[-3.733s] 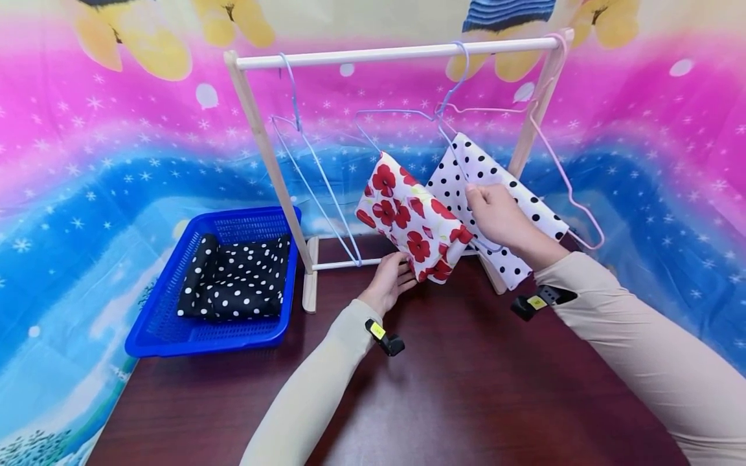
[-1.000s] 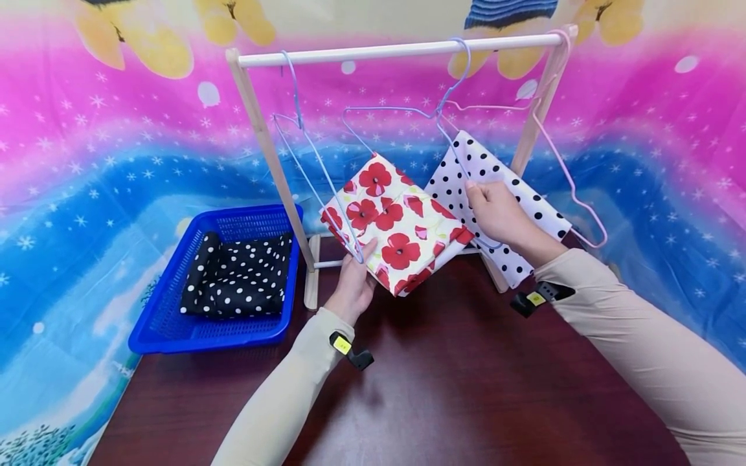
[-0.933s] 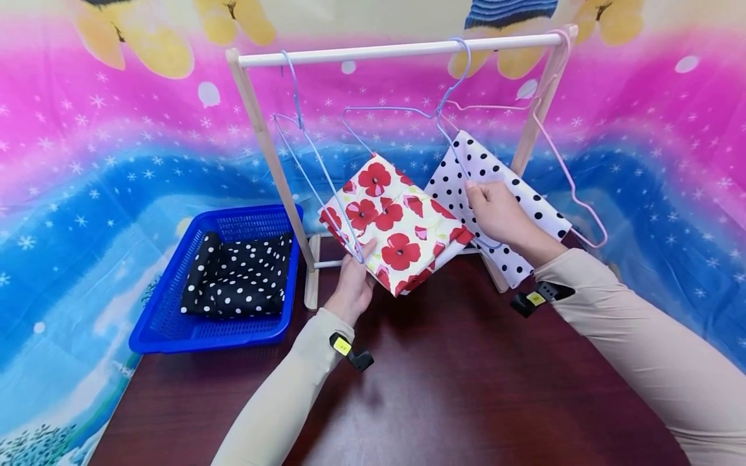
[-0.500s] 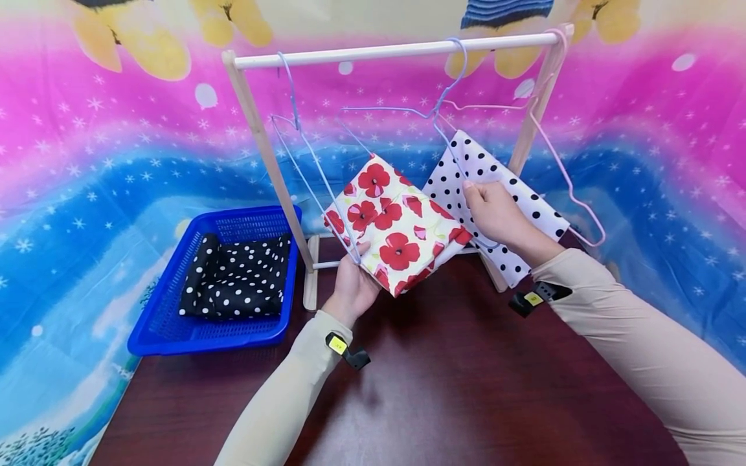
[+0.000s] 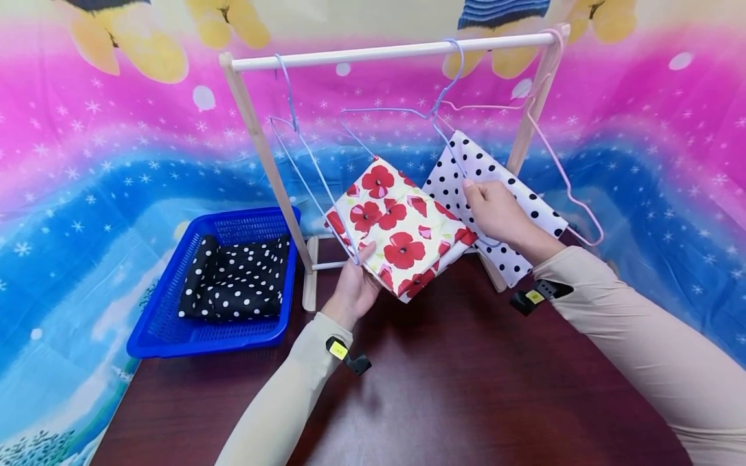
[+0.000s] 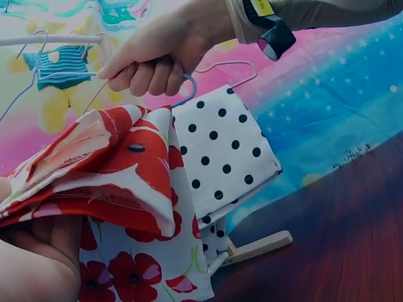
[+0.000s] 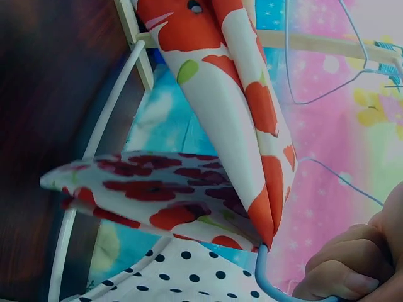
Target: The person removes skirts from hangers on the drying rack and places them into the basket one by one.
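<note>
My left hand pinches the lower left edge of a folded red poppy-print cloth, thumb on top and fingers underneath. This cloth is draped over the lower bar of a blue wire hanger hooked on the rack. Curled round that hanger's right-hand end is my right hand, a fist beside the cloth. The left wrist view has the cloth gaping between its folded layers. In the right wrist view the blue wire comes out of the cloth's corner towards the right fingers.
A wooden rack stands on the dark table. Behind my right hand, a white cloth with black dots hangs on a pink hanger. A bare blue hanger overlaps the poppy cloth. The blue basket holds a black dotted cloth.
Since the oldest frame my left hand has moved left and the poppy cloth has spread out flatter and wider. Over the last second it shifts only slightly; my right hand keeps its hold.
</note>
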A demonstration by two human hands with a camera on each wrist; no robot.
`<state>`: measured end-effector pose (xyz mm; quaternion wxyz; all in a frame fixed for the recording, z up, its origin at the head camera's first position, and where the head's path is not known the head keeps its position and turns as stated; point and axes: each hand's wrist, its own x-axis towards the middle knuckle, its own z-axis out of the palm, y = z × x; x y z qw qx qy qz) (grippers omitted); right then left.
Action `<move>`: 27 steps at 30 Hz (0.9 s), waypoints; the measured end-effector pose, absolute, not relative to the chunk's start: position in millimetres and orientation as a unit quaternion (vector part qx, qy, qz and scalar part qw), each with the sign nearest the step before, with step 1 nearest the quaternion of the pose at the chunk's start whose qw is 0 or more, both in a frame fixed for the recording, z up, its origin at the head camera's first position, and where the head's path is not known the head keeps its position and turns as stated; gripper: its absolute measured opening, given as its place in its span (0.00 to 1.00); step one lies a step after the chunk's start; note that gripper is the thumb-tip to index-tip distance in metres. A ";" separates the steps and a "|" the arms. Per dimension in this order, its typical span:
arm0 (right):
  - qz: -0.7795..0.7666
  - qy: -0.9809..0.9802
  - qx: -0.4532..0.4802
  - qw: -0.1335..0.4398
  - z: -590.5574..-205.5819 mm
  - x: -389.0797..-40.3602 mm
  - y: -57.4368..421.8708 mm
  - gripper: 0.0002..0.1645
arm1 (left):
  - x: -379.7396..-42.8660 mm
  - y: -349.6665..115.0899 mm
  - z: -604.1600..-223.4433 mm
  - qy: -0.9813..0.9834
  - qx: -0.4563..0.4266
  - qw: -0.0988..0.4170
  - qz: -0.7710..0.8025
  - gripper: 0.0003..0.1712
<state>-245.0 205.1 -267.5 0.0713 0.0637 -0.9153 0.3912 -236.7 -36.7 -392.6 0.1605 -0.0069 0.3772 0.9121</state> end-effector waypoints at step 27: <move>0.367 -0.925 0.077 0.058 -264.8 -247.9 193.3 0.34 | -234.9 -44.3 -406.6 0.395 -0.023 0.126 0.910 0.21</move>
